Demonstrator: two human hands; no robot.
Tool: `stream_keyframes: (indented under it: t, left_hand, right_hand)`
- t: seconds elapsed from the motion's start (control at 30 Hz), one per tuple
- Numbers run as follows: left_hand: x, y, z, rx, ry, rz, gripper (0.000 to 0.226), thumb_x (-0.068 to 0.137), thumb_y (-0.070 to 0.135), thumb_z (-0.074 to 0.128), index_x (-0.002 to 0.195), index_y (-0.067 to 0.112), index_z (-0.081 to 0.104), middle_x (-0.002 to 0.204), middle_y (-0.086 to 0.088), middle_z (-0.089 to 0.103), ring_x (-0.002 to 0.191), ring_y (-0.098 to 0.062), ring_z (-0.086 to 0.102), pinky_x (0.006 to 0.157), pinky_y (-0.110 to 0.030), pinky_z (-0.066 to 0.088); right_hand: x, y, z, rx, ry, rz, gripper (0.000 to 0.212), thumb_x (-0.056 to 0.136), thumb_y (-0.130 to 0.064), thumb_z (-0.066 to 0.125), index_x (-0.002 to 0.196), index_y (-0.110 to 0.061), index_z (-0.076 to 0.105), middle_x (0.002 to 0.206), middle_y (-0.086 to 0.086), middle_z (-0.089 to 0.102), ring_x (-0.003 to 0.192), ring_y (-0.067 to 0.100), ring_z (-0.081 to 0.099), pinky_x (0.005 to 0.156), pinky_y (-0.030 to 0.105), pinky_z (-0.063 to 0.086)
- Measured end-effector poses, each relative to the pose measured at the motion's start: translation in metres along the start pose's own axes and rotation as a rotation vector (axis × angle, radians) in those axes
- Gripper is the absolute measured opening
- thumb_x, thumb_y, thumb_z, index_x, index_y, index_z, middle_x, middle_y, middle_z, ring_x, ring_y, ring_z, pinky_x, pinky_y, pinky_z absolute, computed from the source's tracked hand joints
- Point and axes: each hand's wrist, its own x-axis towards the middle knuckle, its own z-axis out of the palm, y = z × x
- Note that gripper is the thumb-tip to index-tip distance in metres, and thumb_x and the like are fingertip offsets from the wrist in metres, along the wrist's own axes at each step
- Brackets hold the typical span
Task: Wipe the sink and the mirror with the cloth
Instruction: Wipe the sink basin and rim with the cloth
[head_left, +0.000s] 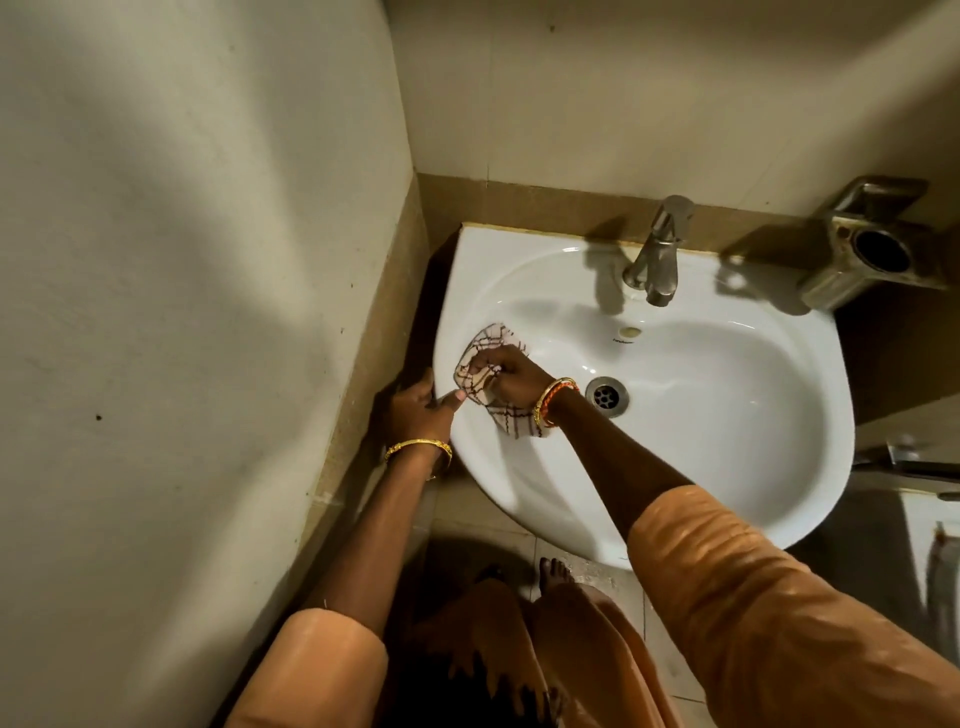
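A white oval sink (727, 457) is fixed in the corner of a tiled room. A checked white cloth (493, 345) with dark lines lies pressed against the basin's left inner wall. My right hand (511, 371) is closed on that cloth, just left of the metal drain (607, 396). My left hand (415, 408) grips the sink's left rim, thumb on the white edge and fingers down the outer side. No mirror is in view.
A steel tap (660, 254) stands at the back of the basin. A metal wall holder (867, 249) juts out at the right. The wall (182, 312) runs close along the left. My bare feet (556, 571) stand on the tiled floor below.
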Motion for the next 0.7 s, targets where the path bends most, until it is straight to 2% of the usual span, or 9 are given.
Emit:
stream_keyframes:
  t: [0.03,0.1,0.2,0.27,0.37,0.43,0.5,0.6,0.7]
  left_hand:
    - [0.0,-0.001,0.0,-0.021,0.001,-0.001,0.045,0.08,0.001,0.068,0.124,-0.001,0.057,0.118,-0.024,0.064,0.096,-0.019,0.061,0.09,-0.034,0.05]
    - [-0.002,-0.003,0.0,-0.035,-0.001,-0.015,0.046,0.083,0.006,0.066,0.127,0.004,0.055,0.119,-0.021,0.065,0.101,-0.024,0.064,0.093,-0.041,0.052]
    - [-0.001,-0.006,0.0,-0.06,-0.001,-0.057,0.047,0.085,0.008,0.063,0.131,0.008,0.052,0.121,-0.016,0.064,0.106,-0.03,0.063,0.094,-0.048,0.05]
    - [0.003,-0.008,0.001,-0.064,0.005,-0.064,0.048,0.084,0.007,0.063,0.131,0.008,0.052,0.123,-0.016,0.063,0.108,-0.031,0.063,0.097,-0.049,0.049]
    - [0.004,-0.008,0.005,0.024,0.031,-0.038,0.044,0.084,0.009,0.063,0.127,0.008,0.056,0.122,-0.015,0.064,0.109,-0.03,0.063,0.099,-0.041,0.048]
    - [0.0,-0.007,0.009,0.124,0.086,-0.008,0.042,0.085,0.013,0.062,0.126,0.01,0.058,0.12,-0.012,0.066,0.108,-0.03,0.063,0.097,-0.036,0.048]
    - [-0.006,-0.008,0.015,0.213,0.152,0.015,0.041,0.086,0.018,0.06,0.126,0.014,0.058,0.12,-0.01,0.066,0.109,-0.031,0.062,0.094,-0.035,0.048]
    - [-0.012,-0.015,0.021,0.229,0.248,0.033,0.039,0.087,0.024,0.06,0.125,0.013,0.059,0.121,-0.012,0.065,0.11,-0.032,0.061,0.091,-0.035,0.048]
    - [-0.02,-0.02,0.026,0.126,0.302,0.038,0.041,0.087,0.026,0.06,0.125,0.009,0.059,0.121,-0.016,0.065,0.111,-0.033,0.06,0.092,-0.034,0.046]
  right_hand:
    - [-0.009,-0.003,0.001,0.025,-0.041,0.003,0.036,0.06,-0.013,0.049,0.09,-0.004,0.066,0.082,0.007,0.06,0.075,0.013,0.057,0.072,0.019,0.047]
    - [-0.026,0.001,0.004,0.097,-0.1,0.052,0.013,0.081,-0.015,0.053,0.079,-0.008,0.063,0.07,0.004,0.056,0.064,0.013,0.051,0.065,0.021,0.042]
    - [-0.044,0.021,0.008,0.023,-0.144,0.171,0.031,0.09,-0.045,0.049,0.07,-0.024,0.06,0.077,0.0,0.059,0.072,0.016,0.052,0.074,0.031,0.043]
    - [-0.063,0.041,0.007,-0.163,-0.144,0.16,0.025,0.085,-0.051,0.054,0.072,-0.031,0.062,0.085,-0.006,0.06,0.088,0.019,0.056,0.086,0.033,0.043]
    - [-0.096,0.077,-0.004,-0.39,-0.033,0.231,0.016,0.08,-0.052,0.058,0.086,-0.038,0.061,0.105,0.0,0.062,0.103,0.024,0.058,0.094,0.035,0.045]
    - [-0.115,0.098,-0.017,-0.501,0.03,0.332,0.044,0.071,-0.061,0.056,0.11,-0.041,0.053,0.131,0.006,0.05,0.122,0.033,0.048,0.103,0.048,0.038]
    - [-0.131,0.114,-0.035,-0.621,0.041,0.418,0.063,0.079,-0.06,0.051,0.136,-0.039,0.034,0.148,0.008,0.031,0.133,0.038,0.033,0.108,0.057,0.028]
    - [-0.142,0.128,-0.067,-0.795,0.156,0.503,0.055,0.088,-0.056,0.042,0.14,-0.043,0.031,0.153,0.006,0.027,0.136,0.039,0.026,0.11,0.058,0.021]
    - [-0.145,0.13,-0.074,-0.849,0.22,0.597,0.053,0.089,-0.046,0.046,0.14,-0.039,0.036,0.152,0.005,0.029,0.137,0.04,0.022,0.109,0.065,0.018]
